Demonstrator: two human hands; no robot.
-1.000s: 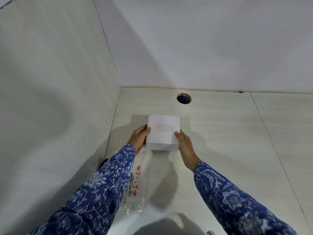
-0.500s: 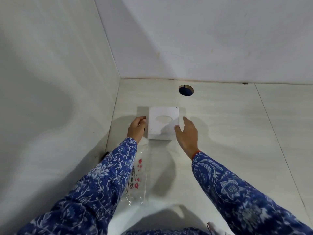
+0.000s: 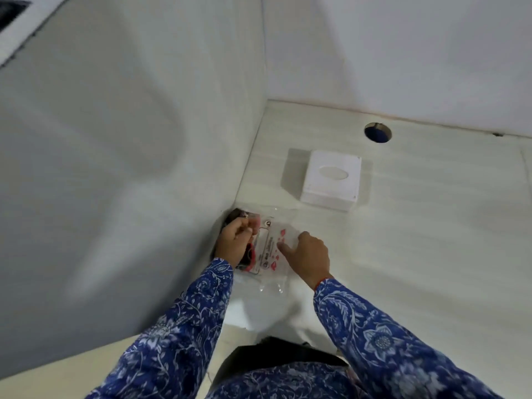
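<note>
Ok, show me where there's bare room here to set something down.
Widest free patch: the counter right of the white box and right hand, running out rightward. A narrow strip lies between box and back wall, beside the round hole. Crowded: the corner by the left wall, where the left hand grips the clear packet.

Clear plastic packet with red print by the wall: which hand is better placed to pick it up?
Probably the left hand: its fingers curl round the end of the clear plastic packet with red print beside the wall, while the right hand only rests on top.
</note>
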